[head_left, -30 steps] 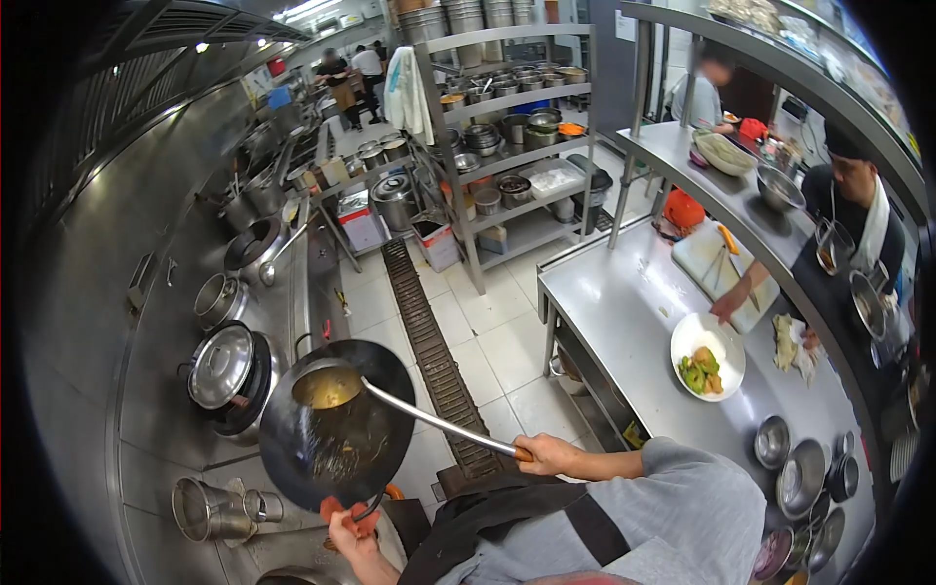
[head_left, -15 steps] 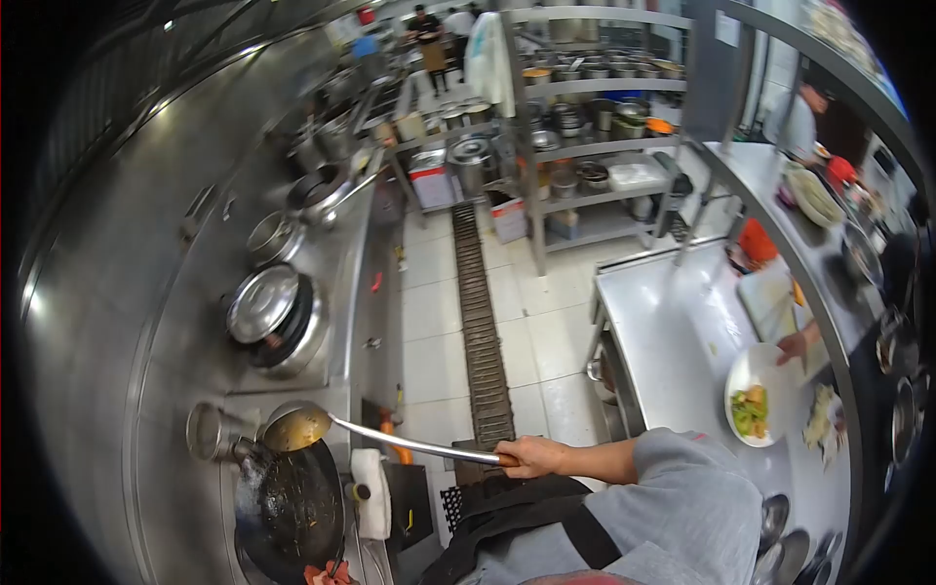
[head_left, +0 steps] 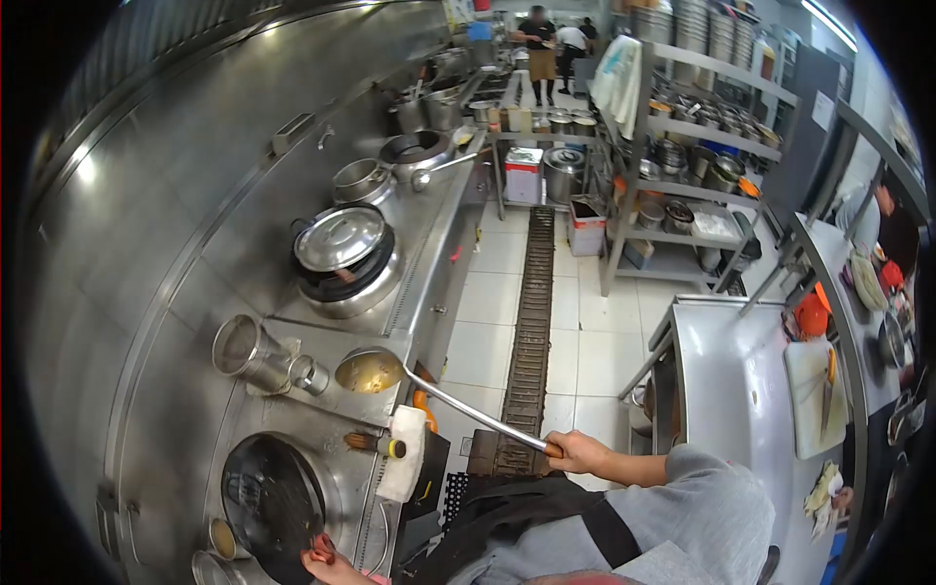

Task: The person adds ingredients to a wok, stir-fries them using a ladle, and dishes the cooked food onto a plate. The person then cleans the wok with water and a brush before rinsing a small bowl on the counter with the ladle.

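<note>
My right hand (head_left: 579, 452) is closed round the wooden grip of a long-handled ladle (head_left: 370, 371). The ladle reaches out to the left, its bowl over the steel stove top with a little yellowish liquid in it. At the lower left, my left hand (head_left: 330, 563) grips the near rim of a dark wok (head_left: 265, 497), which sits tilted. The wok holds only a wet sheen and small scraps. A wooden-handled brush (head_left: 374, 444) lies beside a folded white towel (head_left: 402, 456) on the stove's front edge.
Beyond the ladle stand a strainer pot (head_left: 240, 343) and a lidded wok (head_left: 340, 238). A steel table (head_left: 726, 390) on the right carries a cutting board (head_left: 815, 400) with a knife. A drain grate (head_left: 527, 341) runs along the floor; people stand at the back.
My view has turned, so the scene sits differently. The plate of food and the other person's hand on it have gone from the right table. More of my left hand shows.
</note>
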`<state>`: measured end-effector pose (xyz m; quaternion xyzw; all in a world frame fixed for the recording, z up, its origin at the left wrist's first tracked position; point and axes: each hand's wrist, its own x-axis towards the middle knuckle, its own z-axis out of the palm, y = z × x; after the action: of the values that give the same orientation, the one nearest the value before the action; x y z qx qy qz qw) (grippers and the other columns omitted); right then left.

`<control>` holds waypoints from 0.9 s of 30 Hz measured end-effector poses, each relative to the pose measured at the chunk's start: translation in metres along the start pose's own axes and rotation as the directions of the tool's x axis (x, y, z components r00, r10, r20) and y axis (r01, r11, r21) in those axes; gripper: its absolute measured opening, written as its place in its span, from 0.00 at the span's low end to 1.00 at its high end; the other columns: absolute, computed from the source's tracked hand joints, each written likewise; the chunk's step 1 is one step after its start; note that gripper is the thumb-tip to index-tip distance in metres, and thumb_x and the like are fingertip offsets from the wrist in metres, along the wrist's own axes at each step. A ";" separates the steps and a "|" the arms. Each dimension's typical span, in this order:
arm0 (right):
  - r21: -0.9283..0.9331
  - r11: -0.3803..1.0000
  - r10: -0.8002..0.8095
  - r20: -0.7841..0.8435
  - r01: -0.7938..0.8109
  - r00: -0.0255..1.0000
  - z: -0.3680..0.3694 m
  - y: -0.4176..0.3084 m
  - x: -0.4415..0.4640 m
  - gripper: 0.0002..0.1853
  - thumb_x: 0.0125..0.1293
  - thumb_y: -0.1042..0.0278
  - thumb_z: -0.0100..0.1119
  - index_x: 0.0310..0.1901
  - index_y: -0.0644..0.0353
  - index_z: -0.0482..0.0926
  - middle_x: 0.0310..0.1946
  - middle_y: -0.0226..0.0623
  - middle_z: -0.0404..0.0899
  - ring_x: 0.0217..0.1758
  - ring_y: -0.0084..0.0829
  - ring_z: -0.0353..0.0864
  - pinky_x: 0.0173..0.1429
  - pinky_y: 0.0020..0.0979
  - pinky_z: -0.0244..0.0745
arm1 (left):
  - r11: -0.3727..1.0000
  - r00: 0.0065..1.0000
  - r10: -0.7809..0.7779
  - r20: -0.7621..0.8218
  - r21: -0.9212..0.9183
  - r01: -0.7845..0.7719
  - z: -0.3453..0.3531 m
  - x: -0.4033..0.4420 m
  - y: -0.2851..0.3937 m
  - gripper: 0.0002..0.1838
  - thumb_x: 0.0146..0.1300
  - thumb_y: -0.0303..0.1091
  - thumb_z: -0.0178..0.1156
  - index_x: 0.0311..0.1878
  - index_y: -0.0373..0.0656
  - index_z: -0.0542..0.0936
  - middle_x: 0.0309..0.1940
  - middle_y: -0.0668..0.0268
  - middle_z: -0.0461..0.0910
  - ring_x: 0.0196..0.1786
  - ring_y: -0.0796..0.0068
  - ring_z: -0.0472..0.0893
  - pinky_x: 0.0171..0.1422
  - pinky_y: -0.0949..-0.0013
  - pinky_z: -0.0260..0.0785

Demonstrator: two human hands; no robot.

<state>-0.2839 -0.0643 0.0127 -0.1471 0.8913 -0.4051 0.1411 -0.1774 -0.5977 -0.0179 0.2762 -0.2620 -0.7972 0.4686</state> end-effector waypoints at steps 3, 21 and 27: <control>0.033 0.995 0.098 0.014 -0.098 0.995 0.012 -0.031 0.020 0.14 0.56 0.64 0.60 0.41 0.62 0.74 0.22 0.50 0.76 0.27 0.50 0.78 0.33 0.43 0.72 | 0.998 1.000 -0.005 -0.022 0.066 0.007 0.004 0.044 0.006 0.19 0.48 0.28 0.45 0.10 0.53 0.47 0.06 0.71 0.47 0.13 0.73 0.53 0.42 0.62 0.66; 0.075 0.953 -0.303 0.268 0.294 0.914 0.121 -0.160 0.200 0.15 0.56 0.64 0.60 0.42 0.61 0.74 0.22 0.50 0.75 0.26 0.48 0.78 0.32 0.42 0.71 | 0.978 0.957 -0.125 -0.261 0.130 0.163 -0.039 0.100 -0.009 0.22 0.56 0.25 0.48 0.55 0.55 0.66 0.10 0.71 0.59 0.10 0.75 0.61 0.31 0.60 0.79; 0.146 0.902 -0.427 0.438 0.406 0.791 0.143 -0.184 0.265 0.15 0.56 0.65 0.57 0.45 0.61 0.74 0.23 0.51 0.76 0.29 0.50 0.79 0.35 0.45 0.72 | 0.986 0.959 -0.089 -0.269 0.115 0.123 -0.032 0.098 -0.009 0.22 0.52 0.23 0.49 0.52 0.51 0.65 0.11 0.68 0.58 0.11 0.73 0.62 0.32 0.58 0.80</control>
<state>-0.4465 -0.3765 0.0277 -0.4281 0.7685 -0.3991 0.2587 -0.2013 -0.6866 -0.0655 0.4230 -0.2338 -0.7587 0.4368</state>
